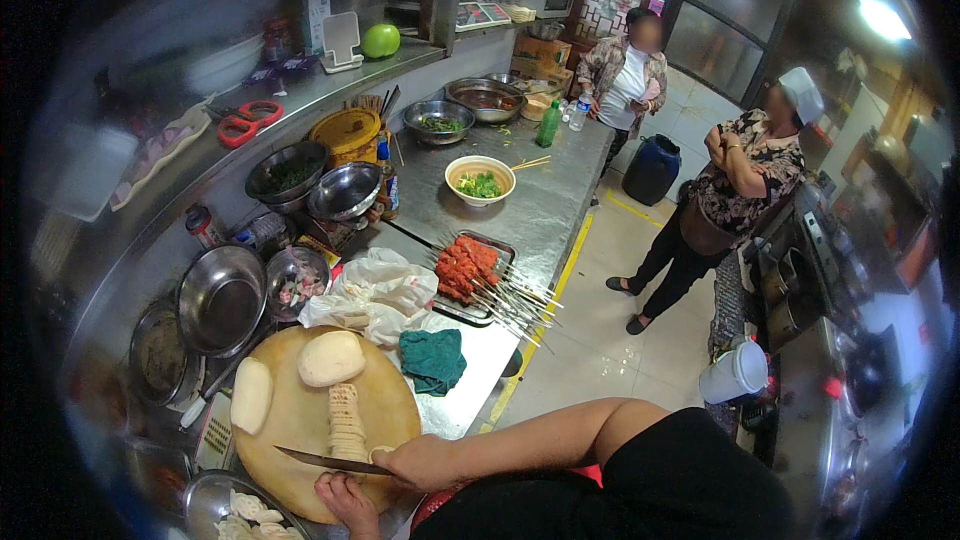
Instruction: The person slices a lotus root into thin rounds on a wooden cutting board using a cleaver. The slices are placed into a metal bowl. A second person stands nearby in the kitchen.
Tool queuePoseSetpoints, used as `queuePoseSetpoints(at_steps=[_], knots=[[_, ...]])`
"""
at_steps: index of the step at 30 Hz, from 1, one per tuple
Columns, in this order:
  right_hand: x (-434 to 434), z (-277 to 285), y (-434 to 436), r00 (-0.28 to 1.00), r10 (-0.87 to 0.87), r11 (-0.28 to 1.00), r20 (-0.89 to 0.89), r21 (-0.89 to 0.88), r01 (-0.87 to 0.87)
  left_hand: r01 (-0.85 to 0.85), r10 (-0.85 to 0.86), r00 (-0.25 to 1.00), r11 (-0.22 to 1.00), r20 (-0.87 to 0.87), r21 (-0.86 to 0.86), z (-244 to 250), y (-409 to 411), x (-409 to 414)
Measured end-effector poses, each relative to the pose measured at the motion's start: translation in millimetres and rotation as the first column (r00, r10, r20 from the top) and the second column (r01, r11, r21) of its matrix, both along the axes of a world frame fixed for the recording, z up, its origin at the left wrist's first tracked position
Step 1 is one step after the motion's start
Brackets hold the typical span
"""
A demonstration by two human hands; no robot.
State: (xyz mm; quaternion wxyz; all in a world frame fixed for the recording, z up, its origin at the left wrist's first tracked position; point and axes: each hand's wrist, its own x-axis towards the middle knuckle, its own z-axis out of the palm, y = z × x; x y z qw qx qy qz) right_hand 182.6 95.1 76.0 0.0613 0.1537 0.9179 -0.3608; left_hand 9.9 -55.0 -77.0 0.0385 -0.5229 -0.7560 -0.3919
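My right hand [420,461] is closed on the handle of a kitchen knife [330,460], whose blade points left over the round cutting board [394,409]. Beside the blade, my left hand [349,501] rests at the board's near edge, its fingers bent; whether it holds anything is not clear. A row of thin lotus root slices [344,420] runs across the board up to the blade. Two peeled pale root pieces lie further off, one [331,358] at the far end of the row and another [252,395] at the left rim. A small pale piece is partly hidden by my right hand.
A steel bowl of pale slices [255,514] stands near left. Beyond the board are a green cloth [433,361], white plastic bags [379,292] and a tray of skewered red meat [469,270]. Steel bowls line the left. Two people stand across the aisle and at the counter's far end.
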Motion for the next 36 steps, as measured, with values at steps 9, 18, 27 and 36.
queuePoseSetpoints(at_steps=[9, 18, 27, 36], knots=[[-2, 2, 1, 1.0, 0.005, 1.0, 0.031, -0.013, -0.005, -0.016, 0.019, 0.997, 0.999, -0.071, 0.04, 14, 4, 7], [-51, -56, -15, 0.999, -0.011, 1.0, 0.034, 0.015, 0.011, -0.018, 0.018, 0.999, 1.0, 0.03, 0.014, 1, -5, 1], [-11, 3, 2, 0.999, 0.036, 0.998, 0.008, 0.049, -0.036, -0.05, 0.051, 0.999, 0.999, -0.014, 0.018, 0, 4, 2], [-20, -20, 5, 0.999, 0.012, 0.997, -0.045, -0.07, -0.016, -0.126, 0.124, 0.992, 0.977, -0.022, -0.17, 28, 1, 14]])
